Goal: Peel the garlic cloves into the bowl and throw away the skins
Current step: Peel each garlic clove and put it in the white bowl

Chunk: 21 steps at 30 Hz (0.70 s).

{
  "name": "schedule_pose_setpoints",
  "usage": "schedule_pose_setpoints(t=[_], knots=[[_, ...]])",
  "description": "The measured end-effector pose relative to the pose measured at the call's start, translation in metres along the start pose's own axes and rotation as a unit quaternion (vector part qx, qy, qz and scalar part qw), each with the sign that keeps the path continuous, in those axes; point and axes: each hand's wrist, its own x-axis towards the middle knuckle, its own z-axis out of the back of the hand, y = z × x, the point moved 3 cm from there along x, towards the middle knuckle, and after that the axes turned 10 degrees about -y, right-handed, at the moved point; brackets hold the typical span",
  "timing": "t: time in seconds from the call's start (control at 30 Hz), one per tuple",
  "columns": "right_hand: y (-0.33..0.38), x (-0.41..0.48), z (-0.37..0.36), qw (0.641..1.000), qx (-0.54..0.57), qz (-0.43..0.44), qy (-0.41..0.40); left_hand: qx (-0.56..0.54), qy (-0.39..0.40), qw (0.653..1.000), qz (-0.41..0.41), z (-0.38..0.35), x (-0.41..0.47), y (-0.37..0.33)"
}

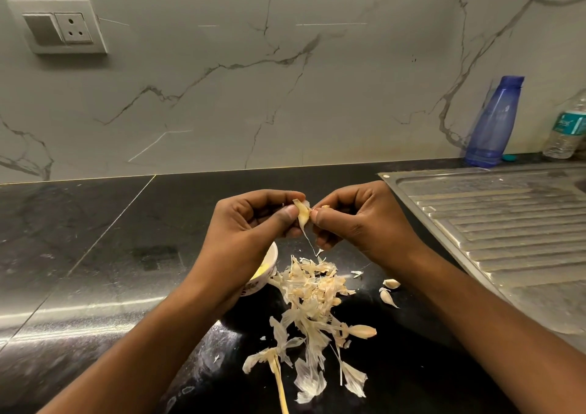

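My left hand (253, 220) pinches a garlic clove (302, 213) above the black counter. My right hand (355, 220) pinches the clove's skin at its right side, and a thin strip of skin (310, 241) hangs down from it. A small white bowl (264, 271) stands below my left wrist, mostly hidden by it, with something yellow inside. A heap of papery skins (312, 293) lies on the counter in front of me, with a dry stalk (280, 382) nearer the front edge. Unpeeled cloves lie loose on the counter: two (389, 290) at the right and one (363, 331) by the heap.
A steel sink drainboard (494, 223) takes up the right side of the black counter (95, 255). A blue bottle (493, 122) and a clear water bottle (566, 128) stand against the marble wall at the back right. A wall socket (60, 27) is at the upper left.
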Motion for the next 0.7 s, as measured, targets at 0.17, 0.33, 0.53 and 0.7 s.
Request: schedule_pose_setpoints(t=[0.17, 0.33, 0.53, 0.7], knots=[[0.0004, 0.0006, 0.0003, 0.999, -0.031, 0.024, 0.011, -0.009, 0.010, 1.000, 0.019, 0.0012, -0.0007, -0.0030], [0.0027, 0.0017, 0.0040, 0.998, -0.040, 0.044, 0.021, 0.020, 0.010, 1.000, 0.010, 0.0019, -0.0002, -0.0036], [0.0030, 0.0035, 0.0084, 0.998, -0.044, 0.040, 0.034, 0.032, 0.002, 0.999, -0.005, 0.0008, -0.0010, -0.0037], [0.0017, 0.0040, 0.0083, 0.998, -0.041, 0.039, 0.037, 0.026, 0.016, 0.999, 0.016, -0.0022, -0.0016, -0.0006]])
